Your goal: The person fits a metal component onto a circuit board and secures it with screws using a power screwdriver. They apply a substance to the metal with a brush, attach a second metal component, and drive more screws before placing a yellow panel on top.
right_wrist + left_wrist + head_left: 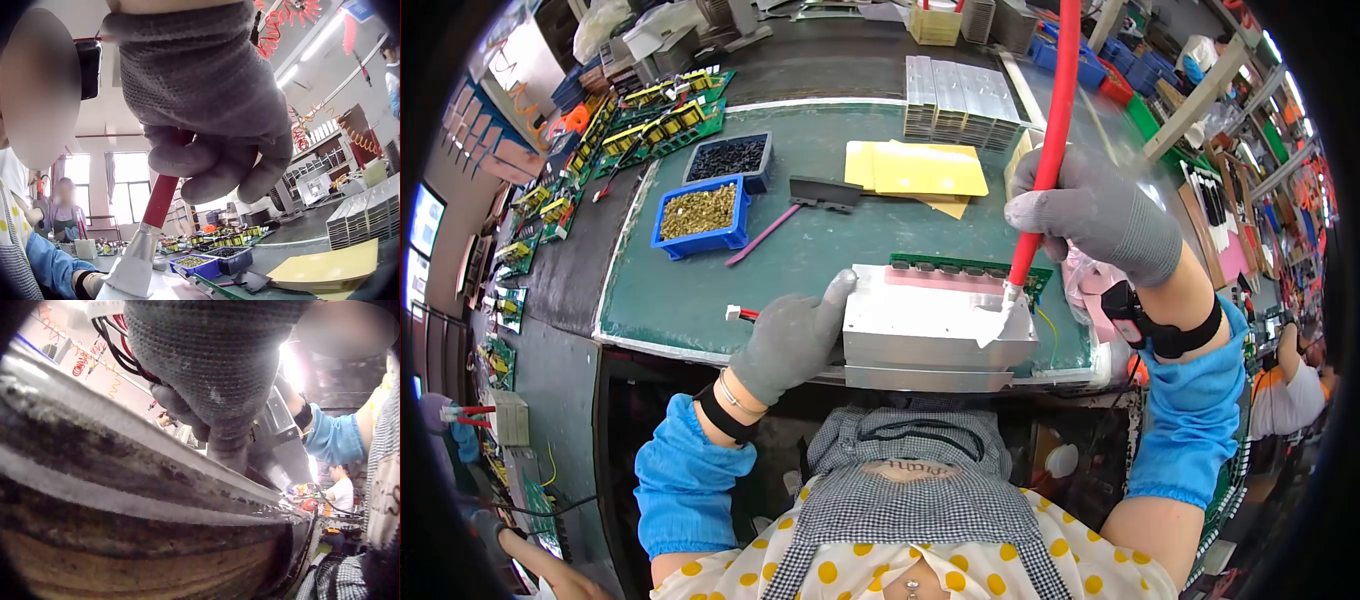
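Observation:
In the head view, my right hand grips the long red handle of a brush. Its metal collar and white tip slant down onto the top of a silver metal housing, near its right end. My gloved left hand lies at the housing's left end, with one digit reaching to its far left corner. A green circuit board runs along the housing's back edge, beside a pink strip. In the right wrist view, gloved fingers curl round the red handle above the metal collar.
Behind the housing are yellow sheets, a black plastic piece and a purple stick. A blue bin of brass-coloured parts and a bin of black parts stand left. Stacked metal plates are at the back; circuit boards line the left.

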`<move>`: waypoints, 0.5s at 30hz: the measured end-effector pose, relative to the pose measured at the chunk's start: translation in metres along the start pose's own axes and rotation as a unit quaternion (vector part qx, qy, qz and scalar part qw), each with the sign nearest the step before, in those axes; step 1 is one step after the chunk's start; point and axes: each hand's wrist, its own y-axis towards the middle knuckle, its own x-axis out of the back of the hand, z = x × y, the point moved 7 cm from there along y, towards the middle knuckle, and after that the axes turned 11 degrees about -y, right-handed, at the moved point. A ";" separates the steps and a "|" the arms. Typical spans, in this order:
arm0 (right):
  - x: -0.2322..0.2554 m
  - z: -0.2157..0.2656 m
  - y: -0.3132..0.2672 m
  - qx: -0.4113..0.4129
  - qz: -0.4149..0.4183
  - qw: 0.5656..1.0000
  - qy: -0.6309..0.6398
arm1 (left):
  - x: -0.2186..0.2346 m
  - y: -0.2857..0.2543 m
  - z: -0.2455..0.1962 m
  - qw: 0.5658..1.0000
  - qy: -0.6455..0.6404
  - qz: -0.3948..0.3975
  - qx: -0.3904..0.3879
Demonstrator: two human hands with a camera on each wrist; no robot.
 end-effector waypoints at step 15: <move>0.016 -0.015 -0.018 -0.015 -0.038 0.997 0.066 | -0.001 -0.002 0.001 1.000 0.005 0.004 -0.010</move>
